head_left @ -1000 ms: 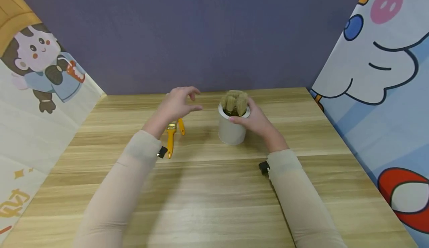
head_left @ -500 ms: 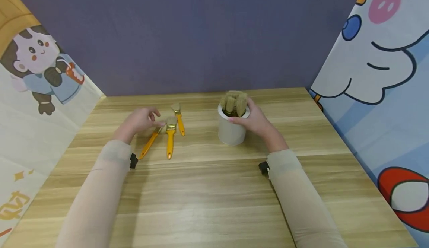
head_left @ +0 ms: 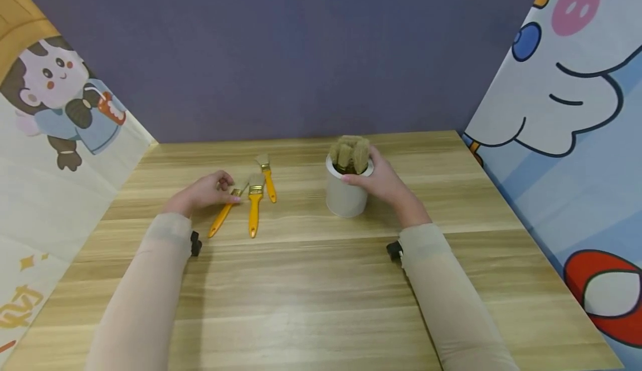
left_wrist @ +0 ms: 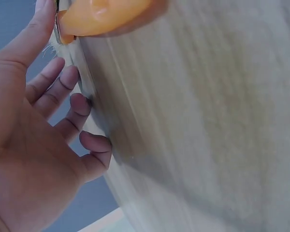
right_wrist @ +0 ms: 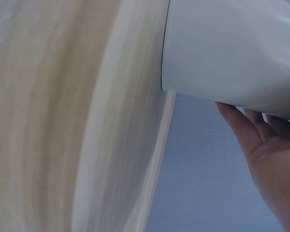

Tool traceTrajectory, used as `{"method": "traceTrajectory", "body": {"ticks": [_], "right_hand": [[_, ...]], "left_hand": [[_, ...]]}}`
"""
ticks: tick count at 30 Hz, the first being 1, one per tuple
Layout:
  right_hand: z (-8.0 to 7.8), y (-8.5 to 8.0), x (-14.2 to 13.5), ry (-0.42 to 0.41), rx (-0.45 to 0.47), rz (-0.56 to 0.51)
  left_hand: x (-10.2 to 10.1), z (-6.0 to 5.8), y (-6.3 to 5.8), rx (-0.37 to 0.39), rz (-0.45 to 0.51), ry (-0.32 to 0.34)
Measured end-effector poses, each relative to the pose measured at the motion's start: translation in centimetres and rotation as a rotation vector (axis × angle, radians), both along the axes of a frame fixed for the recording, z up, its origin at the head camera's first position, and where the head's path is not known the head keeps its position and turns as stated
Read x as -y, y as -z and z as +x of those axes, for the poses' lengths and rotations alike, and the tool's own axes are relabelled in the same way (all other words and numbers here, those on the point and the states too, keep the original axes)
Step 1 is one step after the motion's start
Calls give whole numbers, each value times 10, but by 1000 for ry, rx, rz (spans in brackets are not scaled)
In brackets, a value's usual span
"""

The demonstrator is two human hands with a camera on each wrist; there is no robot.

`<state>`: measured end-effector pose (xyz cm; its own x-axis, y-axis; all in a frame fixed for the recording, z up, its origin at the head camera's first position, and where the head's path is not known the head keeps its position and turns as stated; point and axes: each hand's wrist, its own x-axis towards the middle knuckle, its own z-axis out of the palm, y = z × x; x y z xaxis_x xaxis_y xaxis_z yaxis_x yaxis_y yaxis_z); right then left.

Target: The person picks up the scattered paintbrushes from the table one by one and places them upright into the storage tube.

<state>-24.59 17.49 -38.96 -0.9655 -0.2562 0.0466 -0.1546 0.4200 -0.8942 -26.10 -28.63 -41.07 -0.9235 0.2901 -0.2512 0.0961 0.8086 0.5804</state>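
My left hand [head_left: 208,189] is at the leftmost paintbrush [head_left: 222,219], its thumb by the metal band. In the left wrist view the loosely bent fingers [left_wrist: 71,79] stand apart from the brush's orange handle [left_wrist: 106,18]. Two more orange-handled paintbrushes lie just to the right, a wide one [head_left: 254,215] and a narrower one [head_left: 270,184] farther back. With my right hand [head_left: 383,180] I hold a white canister [head_left: 345,195] near its rim, thumb in front and fingers round the far side. Several brushes stand in it, bristles [head_left: 351,151] up.
The wooden table [head_left: 311,287] runs back to a dark purple-grey wall [head_left: 311,53]. Cartoon-printed panels flank it on the left [head_left: 55,193] and right [head_left: 567,181]. The canister stands upright on the table, to the right of the loose brushes.
My left hand has moved left and down from above the brushes to the leftmost one, uncovering the other two. My right hand and the canister have stayed in place.
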Motion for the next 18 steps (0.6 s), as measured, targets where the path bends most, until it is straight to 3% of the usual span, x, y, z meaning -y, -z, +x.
{"method": "traceTrajectory", "body": {"ticks": [13, 18], "right_hand": [[1, 0, 0, -1, 22, 3], [0, 1, -1, -5, 2, -1]], "left_hand": [[12, 1, 5, -23, 59, -32], [13, -1, 5, -60, 29, -35]]}}
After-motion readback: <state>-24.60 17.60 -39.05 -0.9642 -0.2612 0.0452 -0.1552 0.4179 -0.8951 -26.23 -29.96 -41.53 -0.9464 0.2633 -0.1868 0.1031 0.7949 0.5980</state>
